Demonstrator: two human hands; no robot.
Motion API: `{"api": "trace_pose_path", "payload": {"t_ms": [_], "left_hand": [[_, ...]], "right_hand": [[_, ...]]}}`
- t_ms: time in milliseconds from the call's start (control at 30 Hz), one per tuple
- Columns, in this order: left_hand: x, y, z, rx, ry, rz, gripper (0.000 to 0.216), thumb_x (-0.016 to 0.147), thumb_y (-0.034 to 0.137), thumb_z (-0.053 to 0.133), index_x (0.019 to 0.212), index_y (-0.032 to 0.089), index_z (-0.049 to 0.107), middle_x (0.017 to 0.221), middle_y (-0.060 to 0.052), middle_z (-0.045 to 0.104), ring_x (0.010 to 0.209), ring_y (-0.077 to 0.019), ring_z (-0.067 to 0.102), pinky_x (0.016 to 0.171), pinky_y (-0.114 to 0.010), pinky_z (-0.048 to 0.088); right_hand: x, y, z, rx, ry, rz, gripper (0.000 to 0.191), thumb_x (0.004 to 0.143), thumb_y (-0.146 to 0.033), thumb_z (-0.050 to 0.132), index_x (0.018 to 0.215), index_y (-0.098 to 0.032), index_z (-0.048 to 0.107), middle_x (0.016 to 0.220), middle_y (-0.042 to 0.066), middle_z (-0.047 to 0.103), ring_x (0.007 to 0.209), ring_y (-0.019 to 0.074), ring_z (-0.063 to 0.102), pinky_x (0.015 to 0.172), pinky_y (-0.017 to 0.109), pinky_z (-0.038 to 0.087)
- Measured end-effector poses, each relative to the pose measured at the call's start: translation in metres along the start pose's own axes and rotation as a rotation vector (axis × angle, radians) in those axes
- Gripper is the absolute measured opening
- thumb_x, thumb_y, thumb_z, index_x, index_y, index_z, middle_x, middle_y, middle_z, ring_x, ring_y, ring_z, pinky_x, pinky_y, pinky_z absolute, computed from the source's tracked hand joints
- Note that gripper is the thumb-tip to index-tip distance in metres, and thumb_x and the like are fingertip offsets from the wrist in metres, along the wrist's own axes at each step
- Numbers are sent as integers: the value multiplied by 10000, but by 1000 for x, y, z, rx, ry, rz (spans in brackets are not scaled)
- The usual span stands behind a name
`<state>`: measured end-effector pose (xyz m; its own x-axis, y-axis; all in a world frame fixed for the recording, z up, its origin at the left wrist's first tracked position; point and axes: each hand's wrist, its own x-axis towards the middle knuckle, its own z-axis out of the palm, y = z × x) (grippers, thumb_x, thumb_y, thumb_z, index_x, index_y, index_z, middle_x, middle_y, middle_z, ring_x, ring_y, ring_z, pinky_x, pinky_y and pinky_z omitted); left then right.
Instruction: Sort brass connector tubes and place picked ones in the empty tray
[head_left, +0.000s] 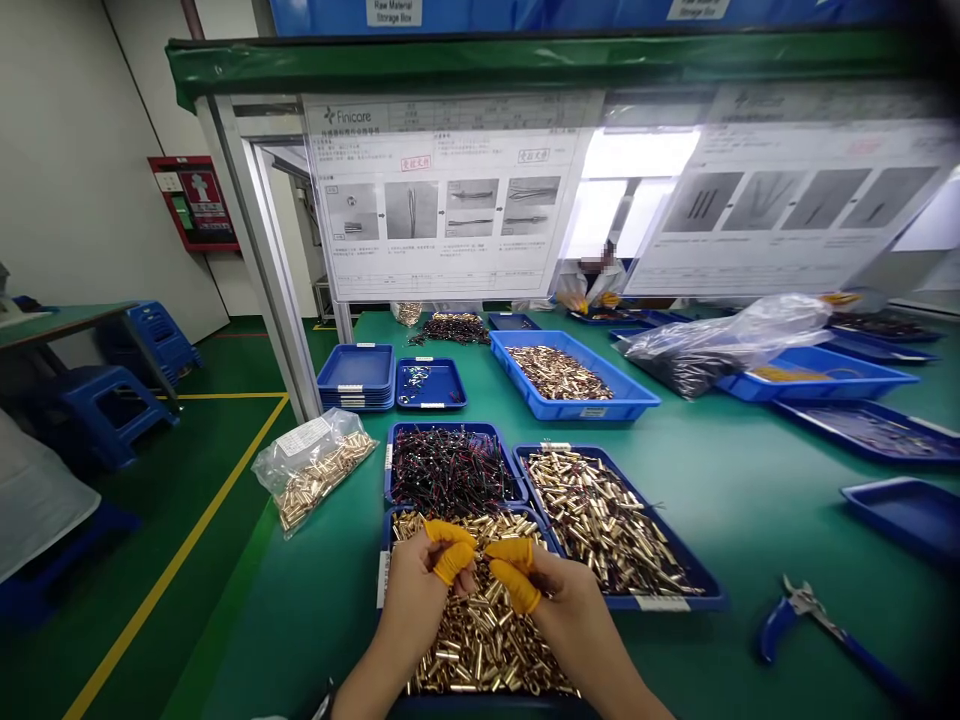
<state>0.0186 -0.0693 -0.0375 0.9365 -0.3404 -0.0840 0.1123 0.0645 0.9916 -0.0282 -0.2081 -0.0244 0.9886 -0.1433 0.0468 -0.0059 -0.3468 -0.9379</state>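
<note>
My left hand (439, 568) and my right hand (536, 578) meet over a blue tray of short brass tubes (480, 640). Yellow finger cots cover the thumb and forefinger of each. Both hands are pinched closed, fingertips nearly touching; whatever lies between them is too small and hidden to name. Just beyond sits a tray of thin dark and red wires with small tips (450, 468). To the right, another blue tray holds brass tubes with wires attached (607, 520).
A clear bag of brass tubes (319, 465) lies at left, near stacked blue trays (355, 375). Farther back stands a larger blue bin (592, 408) of brass parts. Blue-handled pliers (802, 605) rest at right. Instruction sheets (450, 200) hang from the frame; a person (596, 275) sits beyond.
</note>
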Motion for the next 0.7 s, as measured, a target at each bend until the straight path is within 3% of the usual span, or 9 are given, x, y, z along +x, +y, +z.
{"api": "trace_pose_path", "payload": {"t_ms": [300, 467, 600, 700], "left_hand": [[0, -2, -1, 65, 9, 21, 175, 741, 305, 538, 753, 131, 548, 553, 17, 530, 526, -102, 513, 541, -213, 426], [-4, -7, -4, 437, -24, 293, 120, 742, 164, 517, 798, 172, 622, 820, -36, 616, 767, -153, 563, 678, -244, 441], [-6, -10, -5, 619, -47, 388, 116, 737, 133, 531, 785, 174, 628, 766, -23, 640, 715, -152, 582, 612, -220, 439], [-5, -11, -5, 654, -20, 415, 101, 747, 171, 524, 766, 173, 623, 737, -21, 641, 683, -154, 592, 581, -220, 448]], "right_hand": [[5, 13, 1, -103, -41, -17, 365, 731, -491, 484, 773, -179, 667, 656, 27, 600, 575, 50, 468, 529, 147, 347], [7, 3, -5, 25, -195, 69, 257, 747, -414, 503, 804, -164, 513, 598, -32, 489, 530, 16, 430, 488, 115, 343], [9, 0, -3, 221, -286, 124, 264, 748, -414, 513, 780, -181, 392, 503, -91, 410, 385, -13, 365, 378, 88, 284], [10, 4, -2, 217, -264, 155, 290, 741, -440, 512, 755, -180, 385, 514, -92, 412, 367, -14, 363, 357, 94, 276]]}}
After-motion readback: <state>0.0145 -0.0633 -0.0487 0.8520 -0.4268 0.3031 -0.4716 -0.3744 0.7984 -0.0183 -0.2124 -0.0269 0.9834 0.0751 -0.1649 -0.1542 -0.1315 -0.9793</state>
